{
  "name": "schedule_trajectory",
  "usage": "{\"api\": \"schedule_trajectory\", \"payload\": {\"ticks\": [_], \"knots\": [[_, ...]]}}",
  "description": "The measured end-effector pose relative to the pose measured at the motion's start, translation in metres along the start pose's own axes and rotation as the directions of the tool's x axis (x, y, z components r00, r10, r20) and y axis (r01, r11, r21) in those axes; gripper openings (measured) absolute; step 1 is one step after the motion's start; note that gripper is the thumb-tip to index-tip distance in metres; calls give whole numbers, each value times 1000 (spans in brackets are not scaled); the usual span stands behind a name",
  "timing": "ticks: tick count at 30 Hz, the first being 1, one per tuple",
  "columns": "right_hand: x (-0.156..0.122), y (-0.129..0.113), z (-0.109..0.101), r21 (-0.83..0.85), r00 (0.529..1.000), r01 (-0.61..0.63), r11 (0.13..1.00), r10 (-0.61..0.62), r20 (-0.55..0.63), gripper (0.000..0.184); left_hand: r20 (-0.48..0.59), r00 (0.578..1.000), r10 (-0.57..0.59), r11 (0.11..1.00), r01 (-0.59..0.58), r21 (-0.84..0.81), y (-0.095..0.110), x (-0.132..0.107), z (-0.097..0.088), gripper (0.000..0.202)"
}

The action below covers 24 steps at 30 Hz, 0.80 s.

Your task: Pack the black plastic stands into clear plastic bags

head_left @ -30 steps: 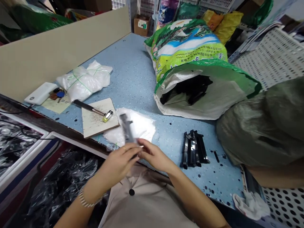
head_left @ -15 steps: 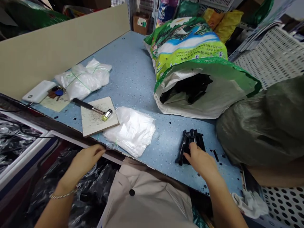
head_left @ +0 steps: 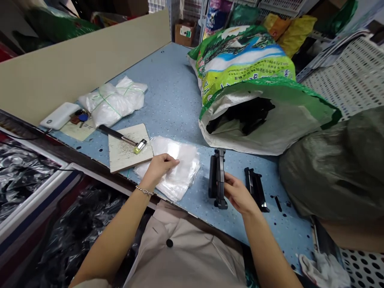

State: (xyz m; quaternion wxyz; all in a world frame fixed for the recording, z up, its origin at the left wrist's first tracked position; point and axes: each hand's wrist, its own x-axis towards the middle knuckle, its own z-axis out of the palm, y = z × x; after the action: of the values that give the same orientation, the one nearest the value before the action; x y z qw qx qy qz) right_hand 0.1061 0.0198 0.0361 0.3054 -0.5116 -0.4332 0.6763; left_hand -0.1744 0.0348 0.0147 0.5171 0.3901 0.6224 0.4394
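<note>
My right hand grips a black plastic part, long and bracket-like, and holds it upright over the blue table. Just right of that hand, another black plastic part lies on the tabletop. My left hand, thumb and fingers closed together, pinches at the top of a stack of clear plastic bags. The fingertips partly hide what they grip there. Beside the stack, a small hammer rests on a square board.
A large printed sack lies open towards me with black parts inside. Tied plastic bags, a white device and keys are at the left. A dark grey sack bounds the right side; small black scraps lie near it.
My left hand has moved from the table's front edge up and right onto the plastic bags. My right hand has lifted one black part and brought it left; another stays on the table.
</note>
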Motion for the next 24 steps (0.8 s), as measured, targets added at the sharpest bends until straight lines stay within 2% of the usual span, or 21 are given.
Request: {"api": "schedule_trajectory", "payload": {"ticks": [2,4,7,11,13,15,17,18,19,21,22,24], "knots": [[13,-11,22,161,997,-29,987,16,81,28,45,996,-75,982,82,-172,2,-1,-6,27],[26,-22,39,240,991,-44,970,13,130,25,50,994,-93,963,102,-248,3,-2,-8,28],[39,-31,53,275,985,-65,959,18,169,30,-20,997,-73,961,64,-270,3,-3,-5,24],[44,-30,62,322,978,-110,940,44,205,34,-88,996,-26,966,2,-260,1,-5,4,16],[43,-26,64,361,967,-147,921,57,249,34,-134,988,80,981,-102,-165,1,-8,6,11],[41,-21,64,410,951,-197,891,72,301,34,-149,947,286,958,-278,70,0,-10,5,6],[37,-14,59,442,915,-292,848,113,388,38,-66,875,479,835,-432,340,0,-12,1,17],[36,-10,56,440,883,-355,825,141,447,41,-8,849,528,765,-472,438,-1,-12,-1,23],[35,-5,53,420,843,-420,805,174,509,43,38,838,544,716,-487,500,-2,-11,-4,27],[34,4,49,364,768,-524,770,243,593,39,50,853,519,704,-460,540,-4,-8,-8,29],[35,9,49,358,752,-554,752,267,603,36,30,864,503,719,-437,541,-4,-8,-10,29],[39,16,52,399,755,-577,713,278,594,30,-3,860,510,724,-428,540,-4,-10,-10,31]]}}
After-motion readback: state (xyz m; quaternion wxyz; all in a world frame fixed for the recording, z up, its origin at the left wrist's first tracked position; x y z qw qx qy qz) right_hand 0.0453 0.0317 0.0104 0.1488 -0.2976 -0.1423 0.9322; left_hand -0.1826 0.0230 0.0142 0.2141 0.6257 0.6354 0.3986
